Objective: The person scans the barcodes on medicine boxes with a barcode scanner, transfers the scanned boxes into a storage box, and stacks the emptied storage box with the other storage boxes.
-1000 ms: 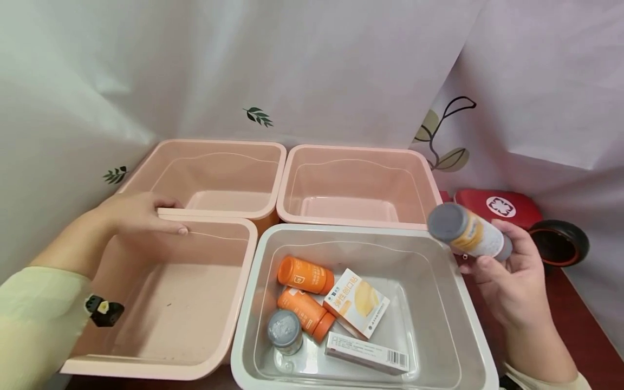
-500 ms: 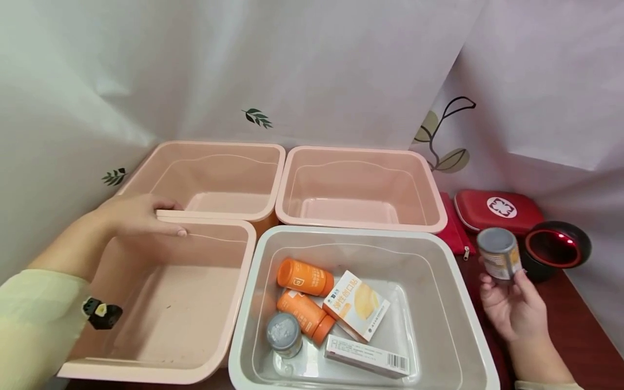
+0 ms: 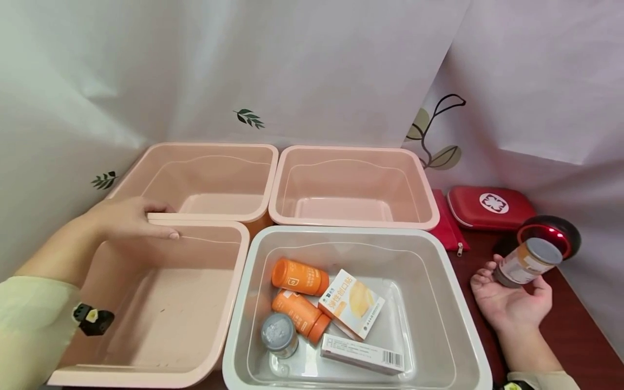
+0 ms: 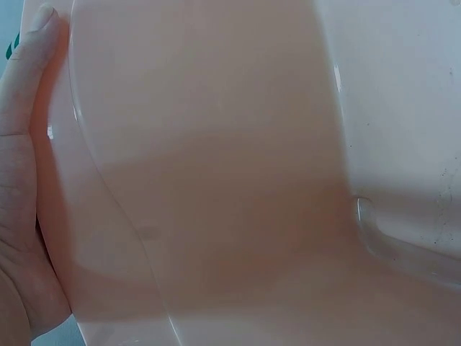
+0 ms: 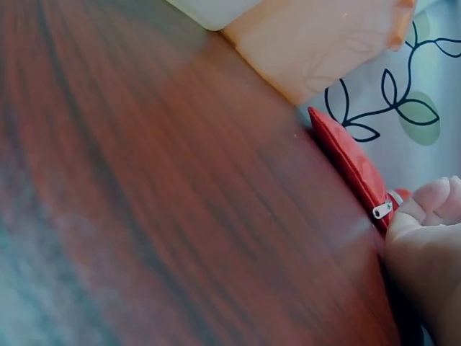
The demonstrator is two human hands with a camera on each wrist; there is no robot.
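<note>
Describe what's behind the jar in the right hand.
A round black object with a red interior shows behind the jar; the jar hides the opening's lower part and some of the body.

The small jar (image 3: pixel 526 264) – grey lid, label in white and yellow-orange – sits tilted in the upturned right hand (image 3: pixel 512 300), its lid leaning up and rightward. The near left pink bin (image 3: pixel 180 303), a rounded-cornered open tub, stands upright, the left hand (image 3: pixel 124 218) gripping its far rim.
</note>
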